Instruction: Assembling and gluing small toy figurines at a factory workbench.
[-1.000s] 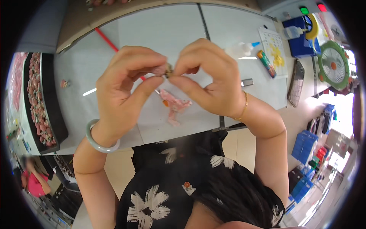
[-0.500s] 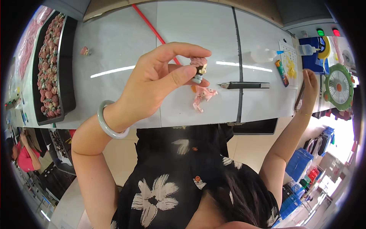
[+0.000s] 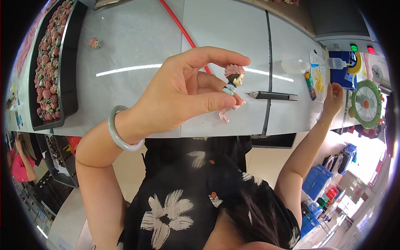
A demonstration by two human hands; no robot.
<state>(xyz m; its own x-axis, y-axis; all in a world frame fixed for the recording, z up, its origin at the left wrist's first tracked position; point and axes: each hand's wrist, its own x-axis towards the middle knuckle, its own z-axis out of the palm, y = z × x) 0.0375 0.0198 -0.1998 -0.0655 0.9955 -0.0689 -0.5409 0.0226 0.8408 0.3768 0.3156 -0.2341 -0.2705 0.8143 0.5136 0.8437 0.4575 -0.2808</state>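
My left hand [image 3: 179, 89] grips a small figurine [image 3: 234, 79] with pink hair, dark sides and a pale blue body between thumb and fingers, raised above the table. Partly hidden below that hand, pale pink soft pieces [image 3: 225, 116] lie on the tabletop. Out at the right, my right hand [image 3: 333, 100] is closed beside a sheet with yellow pieces [image 3: 320, 85]; what its curled fingers hold, if anything, I cannot make out. A utility knife [image 3: 275, 96] rests between the two hands.
A long black tray [image 3: 68, 71] full of pink-haired figurines stands at the left, with one loose figurine [image 3: 94, 43] nearby. A red strip [image 3: 179, 24] crosses the table [image 3: 129, 37]. Bottles [image 3: 293, 66], a coloured tube [image 3: 310, 85], a blue bin [image 3: 343, 79] and a green fan [image 3: 366, 104] stand right.
My left hand has shifted right with the figurine, and its thumb sits lower on it. My right hand has drawn slightly downward, its fingers more curled. The view has shifted a little.
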